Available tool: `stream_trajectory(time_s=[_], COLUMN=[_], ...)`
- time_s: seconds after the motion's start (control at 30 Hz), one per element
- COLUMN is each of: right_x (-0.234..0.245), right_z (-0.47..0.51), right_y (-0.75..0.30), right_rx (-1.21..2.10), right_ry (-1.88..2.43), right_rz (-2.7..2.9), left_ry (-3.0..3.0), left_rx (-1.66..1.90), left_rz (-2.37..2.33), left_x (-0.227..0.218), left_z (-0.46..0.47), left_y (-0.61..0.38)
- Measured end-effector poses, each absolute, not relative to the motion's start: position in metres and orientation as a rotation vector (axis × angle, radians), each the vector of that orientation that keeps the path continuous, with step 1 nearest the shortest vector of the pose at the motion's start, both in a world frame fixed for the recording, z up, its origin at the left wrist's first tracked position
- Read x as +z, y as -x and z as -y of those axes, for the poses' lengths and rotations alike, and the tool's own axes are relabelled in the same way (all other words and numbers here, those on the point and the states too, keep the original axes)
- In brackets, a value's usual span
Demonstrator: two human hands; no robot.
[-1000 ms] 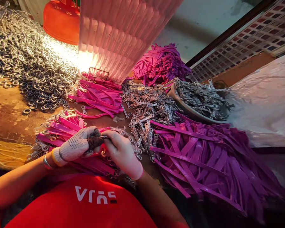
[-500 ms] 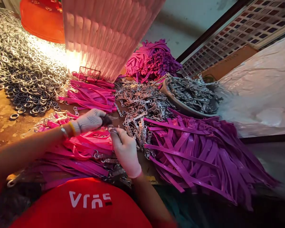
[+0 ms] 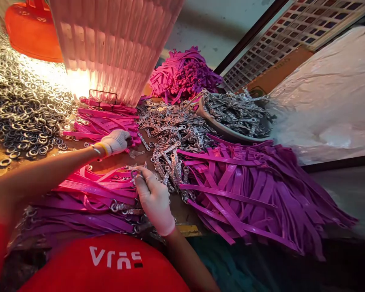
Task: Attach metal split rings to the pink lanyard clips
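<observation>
Pinching tight now, the right hand (image 3: 155, 200) has a metal ring (image 3: 134, 174) at its fingertips, beside pink straps (image 3: 94, 188)! Left hand (image 3: 115, 142) at the farther strap bundle (image 3: 105, 121), grip hidden; red shirt (image 3: 109, 280) showing white lettering (image 3: 121, 259), hard to read.

Rings (image 3: 27, 117) lie on the table (image 3: 181, 211) at the left of the frame, below the lamp (image 3: 33, 34). A sheet (image 3: 115, 44) is just right of the lamp. The middle straps (image 3: 103, 121) lie at its foot, and the near straps (image 3: 88, 188) lie before them, lower left. Loose clips (image 3: 176, 125) lie mid-frame, with the far straps (image 3: 188, 75) behind them. More clips (image 3: 237, 113) are in the bowl (image 3: 219, 129) to the right. Right straps (image 3: 246, 190) lie before the bowl, and a bag (image 3: 328, 93) is on its right. A box (image 3: 273, 71) is behind the bowl, upper right.
</observation>
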State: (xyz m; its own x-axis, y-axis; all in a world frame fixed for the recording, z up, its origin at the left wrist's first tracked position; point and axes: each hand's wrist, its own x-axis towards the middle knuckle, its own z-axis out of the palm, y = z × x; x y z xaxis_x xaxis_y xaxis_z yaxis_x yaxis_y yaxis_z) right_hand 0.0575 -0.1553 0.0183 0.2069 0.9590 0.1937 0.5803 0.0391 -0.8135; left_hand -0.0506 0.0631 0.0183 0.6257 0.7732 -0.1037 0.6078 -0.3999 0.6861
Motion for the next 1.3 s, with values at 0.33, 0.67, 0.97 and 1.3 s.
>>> stream_trajectory(time_s=[0.33,0.67,0.97,1.3], right_x=[0.025,0.028,0.042,0.007], right_z=[0.129,0.147,0.144,0.151], right_y=[-0.030,-0.024,-0.026,-0.029], right_rx=[0.310,-0.054,0.337,-0.186], right_ry=[1.554,1.691,1.844,1.585], right_rz=[1.881,2.164,2.246,2.399], left_ry=[-1.404,-2.019,-1.839,-1.840], left_rx=[0.418,0.444,0.566,0.503], left_rz=[-0.963,-0.737,-0.903,-0.918], left_x=[0.060,0.029,0.023,0.023], left_z=[0.056,0.079,0.090,0.098], left_y=[0.148,0.158,0.157,0.151])
